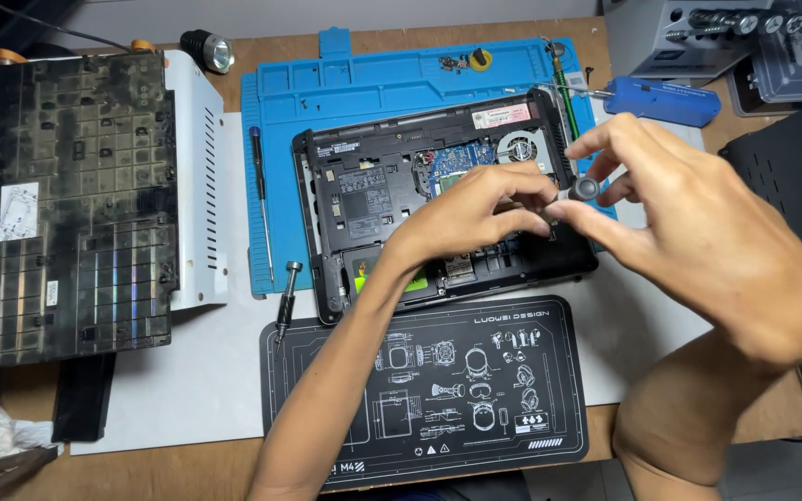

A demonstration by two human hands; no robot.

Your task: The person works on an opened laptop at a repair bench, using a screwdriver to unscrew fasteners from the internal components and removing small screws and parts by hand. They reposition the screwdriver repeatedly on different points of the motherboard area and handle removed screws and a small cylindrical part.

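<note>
Two hands are at work, a left hand [471, 209] and a right hand [698, 232]. One opened laptop [373, 186] lies on one blue mat [327, 93], with one black printed mat [429, 390] below it. Two loose screwdrivers, one slim [262, 199] and one stubby [286, 297], lie alongside. One removed keyboard panel [67, 204] and one flashlight [208, 49] sit on the counter [187, 464].
</note>
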